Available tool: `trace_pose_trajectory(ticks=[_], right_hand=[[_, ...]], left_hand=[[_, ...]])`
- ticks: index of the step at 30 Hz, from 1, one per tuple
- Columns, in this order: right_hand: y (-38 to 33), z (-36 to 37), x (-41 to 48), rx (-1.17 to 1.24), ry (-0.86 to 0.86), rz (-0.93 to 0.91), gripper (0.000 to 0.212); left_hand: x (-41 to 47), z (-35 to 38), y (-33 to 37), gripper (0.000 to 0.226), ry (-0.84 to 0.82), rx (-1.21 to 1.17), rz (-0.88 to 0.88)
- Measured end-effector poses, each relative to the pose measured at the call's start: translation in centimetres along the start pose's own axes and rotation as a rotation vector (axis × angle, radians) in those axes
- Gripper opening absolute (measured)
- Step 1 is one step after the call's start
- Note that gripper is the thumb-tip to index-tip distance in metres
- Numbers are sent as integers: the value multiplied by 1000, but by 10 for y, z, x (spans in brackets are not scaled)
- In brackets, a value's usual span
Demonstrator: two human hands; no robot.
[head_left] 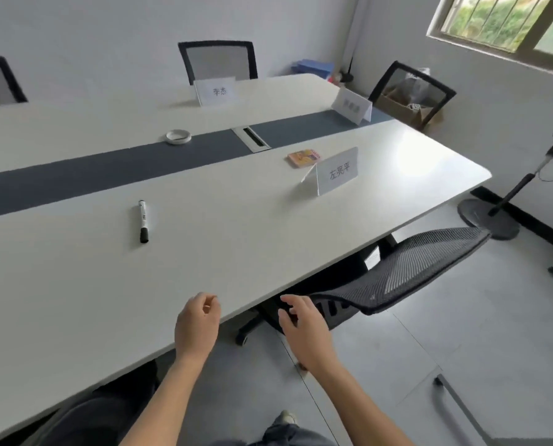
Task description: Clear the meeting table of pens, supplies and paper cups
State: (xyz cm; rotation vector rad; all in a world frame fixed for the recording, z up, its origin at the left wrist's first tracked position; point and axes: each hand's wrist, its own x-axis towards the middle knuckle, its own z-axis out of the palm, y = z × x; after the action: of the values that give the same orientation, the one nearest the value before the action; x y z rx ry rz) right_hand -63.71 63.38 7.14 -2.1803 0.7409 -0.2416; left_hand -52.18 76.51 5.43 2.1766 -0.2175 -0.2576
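A black-capped white marker lies on the near half of the long white meeting table. A roll of white tape sits at the edge of the table's dark centre strip. A small orange packet lies further right, behind a name card. My left hand hovers at the table's near edge with fingers loosely curled and nothing in them. My right hand is beside it, off the table, fingers apart, close to the backrest of a black mesh chair. No paper cups are visible.
Three white name cards stand on the table. A cable hatch sits in the centre strip. Chairs line the far side. A fan stand and a cardboard box are on the floor at right.
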Motion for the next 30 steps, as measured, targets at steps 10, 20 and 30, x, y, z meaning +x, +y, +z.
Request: trace_pose_trajectory(ticks=[10, 20, 30], right_hand=[[-14, 29, 106, -93, -178, -122, 35], [-11, 68, 184, -612, -222, -236, 40], [10, 53, 263, -761, -285, -450, 34]], left_hand=[[84, -23, -8, 26, 349, 35, -286], [203, -44, -6, 38, 309, 219, -356], [269, -35, -15, 32, 218, 426, -459]])
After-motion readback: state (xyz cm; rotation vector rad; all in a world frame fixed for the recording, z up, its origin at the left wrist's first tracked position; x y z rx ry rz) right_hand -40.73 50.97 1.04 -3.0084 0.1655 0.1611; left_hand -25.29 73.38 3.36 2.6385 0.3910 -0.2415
